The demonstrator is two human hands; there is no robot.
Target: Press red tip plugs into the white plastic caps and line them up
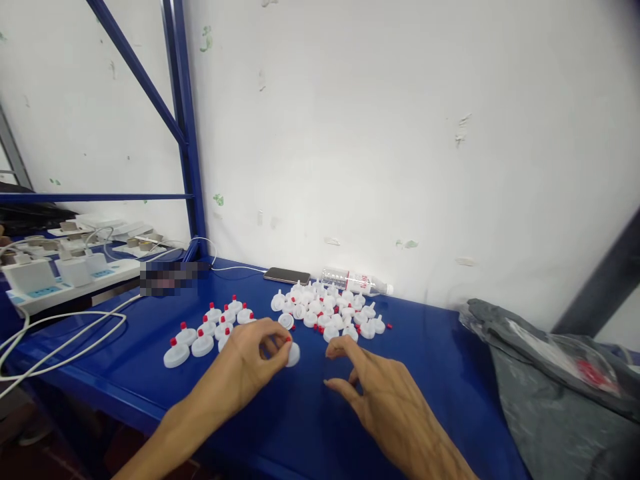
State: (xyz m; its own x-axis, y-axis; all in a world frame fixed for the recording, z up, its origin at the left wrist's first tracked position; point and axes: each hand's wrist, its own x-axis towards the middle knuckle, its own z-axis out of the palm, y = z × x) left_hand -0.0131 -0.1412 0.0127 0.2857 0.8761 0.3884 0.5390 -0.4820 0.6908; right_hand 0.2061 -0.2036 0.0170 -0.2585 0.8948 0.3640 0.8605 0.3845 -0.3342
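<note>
Right grip [383, 383] is gaping; beside it, left grip [254, 353] is pinching a cap [294, 355] (likely light, stiff) by its tip [289, 340].

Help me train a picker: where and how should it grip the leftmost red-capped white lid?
Pinch the leftmost lid by its red cap, probably from above and slightly left. The narrow cap stands upright above the wide, round rest, which lies flat on the blue table; neighbouring lids stand to its right.

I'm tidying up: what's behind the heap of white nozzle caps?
A smartphone and a lying clear plastic bottle; the heap hides part of the bottle's near edge and anything low between.
</note>
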